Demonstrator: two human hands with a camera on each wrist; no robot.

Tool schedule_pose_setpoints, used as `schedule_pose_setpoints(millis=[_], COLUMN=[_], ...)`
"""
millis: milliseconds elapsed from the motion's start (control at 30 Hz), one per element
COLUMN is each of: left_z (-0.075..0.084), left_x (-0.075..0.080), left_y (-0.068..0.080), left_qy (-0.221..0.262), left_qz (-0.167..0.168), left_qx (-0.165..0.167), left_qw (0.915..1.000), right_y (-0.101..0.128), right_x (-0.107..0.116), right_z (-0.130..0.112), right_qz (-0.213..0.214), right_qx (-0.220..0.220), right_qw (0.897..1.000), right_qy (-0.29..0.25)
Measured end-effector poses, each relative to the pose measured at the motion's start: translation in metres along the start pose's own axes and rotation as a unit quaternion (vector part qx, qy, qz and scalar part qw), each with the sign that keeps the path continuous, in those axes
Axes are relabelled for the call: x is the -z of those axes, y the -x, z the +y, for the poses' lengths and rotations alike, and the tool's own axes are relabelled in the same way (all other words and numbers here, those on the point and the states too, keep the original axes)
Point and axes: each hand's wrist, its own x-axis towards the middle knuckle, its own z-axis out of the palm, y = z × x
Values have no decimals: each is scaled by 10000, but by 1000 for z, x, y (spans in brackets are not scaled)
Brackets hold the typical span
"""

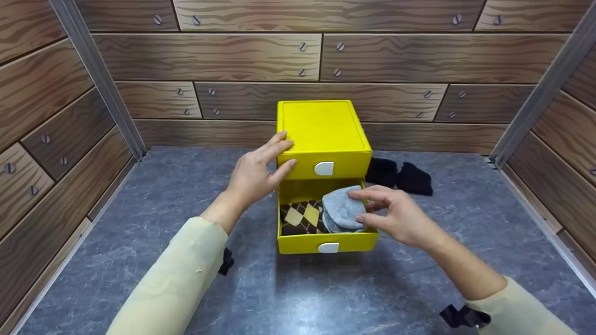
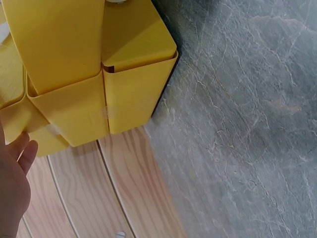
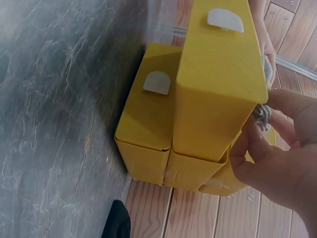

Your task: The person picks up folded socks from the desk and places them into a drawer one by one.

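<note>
Pinching a grey sock [image 1: 342,211] over the open drawer [image 1: 326,242], right fingers [image 1: 368,195]; black socks [image 1: 399,176] behind.

I count one yellow drawer box [image 1: 323,135] with two drawers, each with one white handle, so two handles. Three bundles of socks: one grey [image 1: 342,211] under my right fingertips, one argyle [image 1: 300,217] just left of them, one black pair [image 1: 399,176] beyond them. Two hands: my left hand [image 1: 256,174] and my right hand [image 1: 396,216].
</note>
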Motion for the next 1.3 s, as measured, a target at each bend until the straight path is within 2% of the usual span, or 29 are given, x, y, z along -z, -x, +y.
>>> schedule_pose_setpoints(millis=[467,767,1167,1300], left_z=[0,-1,-1,-1], left_x=[-1,-1,0,0], left_y=[0,0,1,0], left_qy=[-19,2,9,7], left_qz=[-11,52,40,37], left_qx=[15,-17,-12,-23], left_qw=[10000,10000,10000,10000], right_y=[-1,-4,-9,-8], right_x=[0,1,3,3], right_z=[2,6,10,11], right_qz=[26,-251,-409,-402], right_qx=[24,-146,114,63], right_qw=[9922,9899,9874,9881], right_qy=[1244,1385,1522,1482])
